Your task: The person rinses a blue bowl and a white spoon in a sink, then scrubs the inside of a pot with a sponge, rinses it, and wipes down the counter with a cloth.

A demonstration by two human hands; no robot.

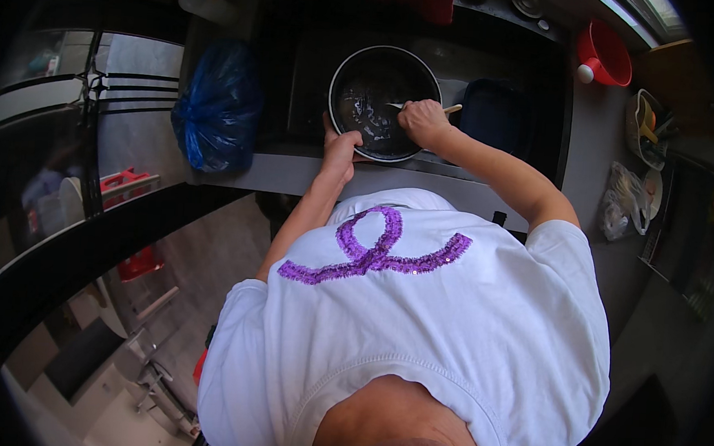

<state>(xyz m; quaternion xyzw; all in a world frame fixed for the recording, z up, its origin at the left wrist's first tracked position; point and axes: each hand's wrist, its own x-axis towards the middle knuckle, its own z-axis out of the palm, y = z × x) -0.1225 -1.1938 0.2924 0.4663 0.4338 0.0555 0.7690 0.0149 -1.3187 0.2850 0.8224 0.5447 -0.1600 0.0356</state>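
A round dark pot or bowl with a pale rim [364, 104] is tilted over the dark sink in front of me; its inside looks wet and shiny. My left hand [341, 151] grips its lower left edge, thumb over the rim. My right hand [424, 123] is closed around a light-coloured utensil [455, 109] at the right side of the opening. The handle end sticks out to the right of my fist, and a thin pale tip shows over the inside. The kind of utensil cannot be told.
A dark blue basin [492, 116] lies to the right in the sink. At left on the counter sits a full blue plastic bag [218, 107]. Further right are a red plastic vessel [606, 54], a container of utensils [645, 127] and a clear plastic bag [620, 202].
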